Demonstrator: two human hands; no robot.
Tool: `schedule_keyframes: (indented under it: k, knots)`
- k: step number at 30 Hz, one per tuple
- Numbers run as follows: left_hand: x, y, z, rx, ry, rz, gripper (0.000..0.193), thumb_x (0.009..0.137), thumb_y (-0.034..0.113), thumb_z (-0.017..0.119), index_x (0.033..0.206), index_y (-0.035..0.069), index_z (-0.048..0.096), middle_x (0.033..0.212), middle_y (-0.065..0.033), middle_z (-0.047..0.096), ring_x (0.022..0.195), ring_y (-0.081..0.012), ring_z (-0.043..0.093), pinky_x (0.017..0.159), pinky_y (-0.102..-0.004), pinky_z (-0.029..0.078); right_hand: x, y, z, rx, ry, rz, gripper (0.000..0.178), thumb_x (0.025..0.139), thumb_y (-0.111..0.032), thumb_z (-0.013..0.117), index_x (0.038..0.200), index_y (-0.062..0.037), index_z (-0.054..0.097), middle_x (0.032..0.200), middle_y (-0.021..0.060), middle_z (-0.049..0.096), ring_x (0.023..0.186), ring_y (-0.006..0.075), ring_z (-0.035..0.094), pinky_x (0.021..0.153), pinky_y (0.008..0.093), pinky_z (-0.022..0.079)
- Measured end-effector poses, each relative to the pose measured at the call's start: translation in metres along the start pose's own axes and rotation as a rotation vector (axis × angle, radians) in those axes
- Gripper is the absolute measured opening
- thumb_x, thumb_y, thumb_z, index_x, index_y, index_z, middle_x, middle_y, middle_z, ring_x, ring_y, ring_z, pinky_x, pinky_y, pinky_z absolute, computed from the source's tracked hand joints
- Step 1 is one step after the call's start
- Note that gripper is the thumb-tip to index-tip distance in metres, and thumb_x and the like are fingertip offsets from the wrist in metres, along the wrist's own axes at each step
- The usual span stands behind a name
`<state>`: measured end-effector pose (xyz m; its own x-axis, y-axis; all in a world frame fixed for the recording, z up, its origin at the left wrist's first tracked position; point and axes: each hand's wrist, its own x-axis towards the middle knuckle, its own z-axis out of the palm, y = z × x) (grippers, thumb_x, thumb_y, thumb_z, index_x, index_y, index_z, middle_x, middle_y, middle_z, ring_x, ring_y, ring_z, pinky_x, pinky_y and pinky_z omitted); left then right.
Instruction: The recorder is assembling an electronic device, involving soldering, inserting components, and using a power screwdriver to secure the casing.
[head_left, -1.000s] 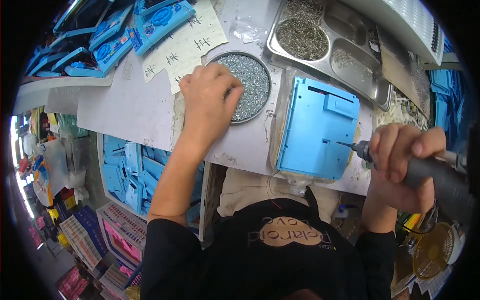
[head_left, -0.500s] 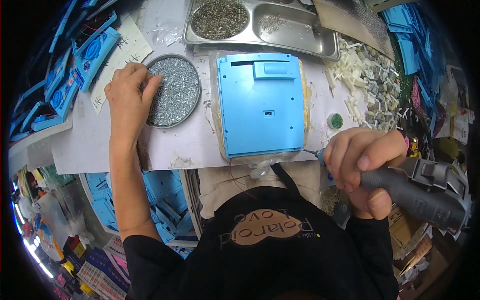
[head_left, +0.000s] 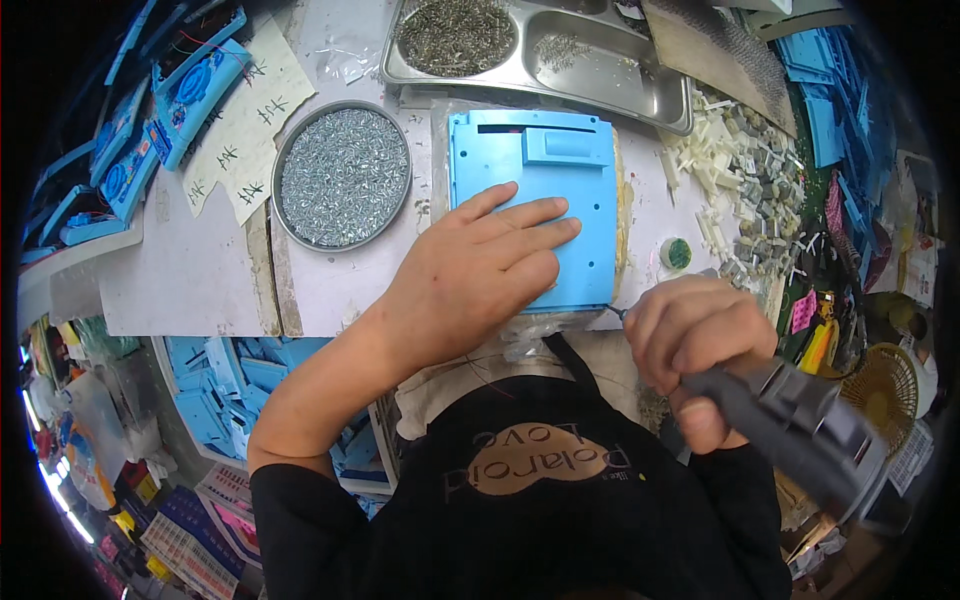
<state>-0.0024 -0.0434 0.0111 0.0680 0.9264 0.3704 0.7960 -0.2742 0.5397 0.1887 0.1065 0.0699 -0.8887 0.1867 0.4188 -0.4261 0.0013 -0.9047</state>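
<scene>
A light blue plastic casing (head_left: 592, 235) lies flat on a padded, plastic-wrapped rest at the table's front edge. Across its left and middle part my left hand (head_left: 490, 255) is laid flat, fingers spread, covering much of the surface. My right hand (head_left: 700, 335) is wrapped round a dark grey electric screwdriver (head_left: 785, 415), held almost level. Its thin bit points left and meets the casing's lower right corner. Whether a screw sits under the tip is too small to tell. Left of the casing, small silvery screws (head_left: 340, 178) fill a round metal dish (head_left: 408, 185).
Behind the casing is a steel compartment tray (head_left: 684, 118) with brassy screws. White plastic pieces (head_left: 710, 170) are heaped at the right, near a small green-topped container (head_left: 676, 253). Blue casing parts with wires (head_left: 200, 95) stand at the left, and more blue parts (head_left: 215, 375) fill a crate below.
My left hand has left the screw dish and come right, onto the blue casing. The screwdriver's back end has swung down and slightly left, while its tip stays at the casing's corner.
</scene>
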Motion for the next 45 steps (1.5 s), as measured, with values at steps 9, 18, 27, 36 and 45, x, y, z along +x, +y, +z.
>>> schedule_keyframes:
  k: [9,18,27,36,45]
  knots:
    - [-0.002,0.001,-0.001,-0.032,-0.018,-0.049,0.022,0.086,0.008,0.075,0.105,0.007,0.064,0.131,-0.0061,0.069,0.130,-0.0270,0.061,0.112,-0.0537,0.044,0.016,0.002,-0.009,0.087,0.001,-0.010,0.025,0.085,-0.018,0.076,0.084,-0.0067,0.053,0.062,0.0035,0.056,0.050,0.0208,0.056,0.051,0.0340,0.049]
    - [-0.002,-0.001,-0.002,-0.094,-0.014,-0.063,0.021,0.087,0.008,0.074,0.106,0.006,0.065,0.132,-0.0058,0.068,0.130,-0.0266,0.060,0.113,-0.0532,0.043,0.035,0.017,0.005,-0.112,-0.016,-0.003,0.037,0.091,-0.036,0.075,0.084,-0.0115,0.048,0.058,0.0003,0.054,0.048,0.0183,0.054,0.051,0.0340,0.047]
    - [-0.003,-0.001,-0.002,-0.104,-0.032,-0.080,0.017,0.087,0.008,0.074,0.100,0.007,0.064,0.132,-0.0063,0.068,0.132,-0.0251,0.059,0.113,-0.0521,0.043,0.062,0.021,-0.022,-0.037,0.052,-0.005,0.026,0.087,-0.017,0.068,0.075,-0.0054,0.048,0.062,0.0051,0.053,0.052,0.0226,0.054,0.053,0.0350,0.047]
    - [0.000,-0.006,-0.007,-0.119,-0.071,-0.097,0.017,0.087,0.008,0.074,0.099,0.007,0.062,0.135,-0.0054,0.066,0.134,-0.0250,0.057,0.114,-0.0523,0.042,0.085,0.025,-0.050,0.023,0.029,-0.024,0.030,0.088,-0.027,0.071,0.083,-0.0130,0.045,0.057,-0.0015,0.050,0.048,0.0146,0.048,0.053,0.0332,0.045]
    - [-0.001,-0.003,-0.005,-0.162,-0.072,-0.119,0.016,0.088,0.009,0.074,0.098,0.008,0.061,0.136,-0.0050,0.066,0.135,-0.0238,0.057,0.114,-0.0500,0.042,0.104,0.059,-0.061,-0.005,0.075,0.022,0.029,0.093,-0.026,0.066,0.088,-0.0099,0.043,0.062,0.0006,0.048,0.054,0.0116,0.044,0.058,0.0319,0.041]
